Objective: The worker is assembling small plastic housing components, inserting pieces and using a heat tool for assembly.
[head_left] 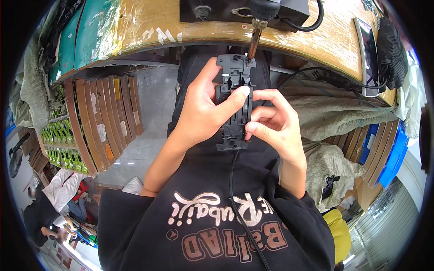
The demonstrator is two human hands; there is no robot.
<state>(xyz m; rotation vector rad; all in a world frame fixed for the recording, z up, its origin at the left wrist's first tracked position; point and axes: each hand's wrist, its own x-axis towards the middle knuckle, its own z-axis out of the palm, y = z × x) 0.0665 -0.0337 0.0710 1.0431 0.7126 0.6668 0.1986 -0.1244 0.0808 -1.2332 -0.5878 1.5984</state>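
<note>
Both my hands hold a long black plastic housing (pixel 233 140) with slots, clips and small screw posts, upright in front of my lap. My left hand (pixel 203 110) wraps round its left side, the thumb lying across its face. The fingers and thumb of my right hand (pixel 276 124) pinch its right edge. A metal-barrelled tool like a soldering iron (pixel 256 38) points down at the housing's upper right corner; whether its tip touches I cannot tell. A thin black cable (pixel 232 180) runs from the housing's lower end down over my shirt.
Ahead is a wooden workbench (pixel 149 34) with a black box with a knob (pixel 217 13) and a phone (pixel 367 56). Stacked brown trays (pixel 101 122), one with green parts, stand left. Grey cloth (pixel 325 113) and more trays (pixel 377 149) lie right. Another person (pixel 43 217) is lower left.
</note>
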